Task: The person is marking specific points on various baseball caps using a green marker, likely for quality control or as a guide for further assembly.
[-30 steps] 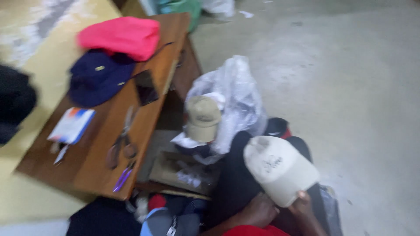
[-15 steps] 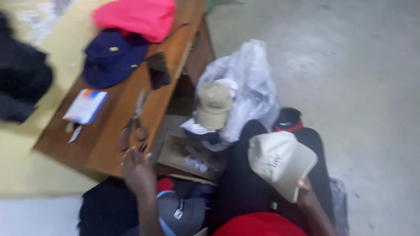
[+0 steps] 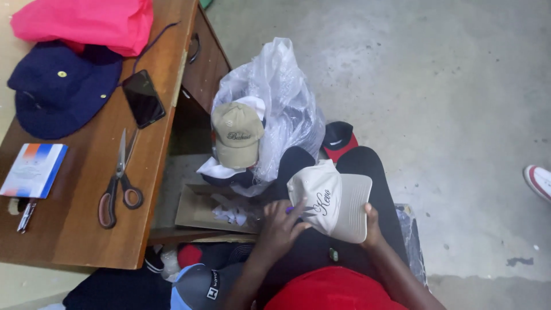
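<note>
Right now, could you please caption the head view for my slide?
Both hands, left hand and right hand, hold a white cap over the lap.

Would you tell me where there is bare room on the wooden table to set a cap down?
On the wooden table, bare wood lies below the scissors, toward the near edge, and between the phone and the booklet. The far end is crowded by the navy hat and pink cloth.

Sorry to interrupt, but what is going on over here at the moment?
A seated person holds a cream cap on their lap: the right hand grips its brim, and the left hand presses a small purple object, too small to identify, against its crown. A tan cap sits on a clear plastic bag of caps beside them. Scissors, a phone and a navy hat lie on the wooden table.
</note>
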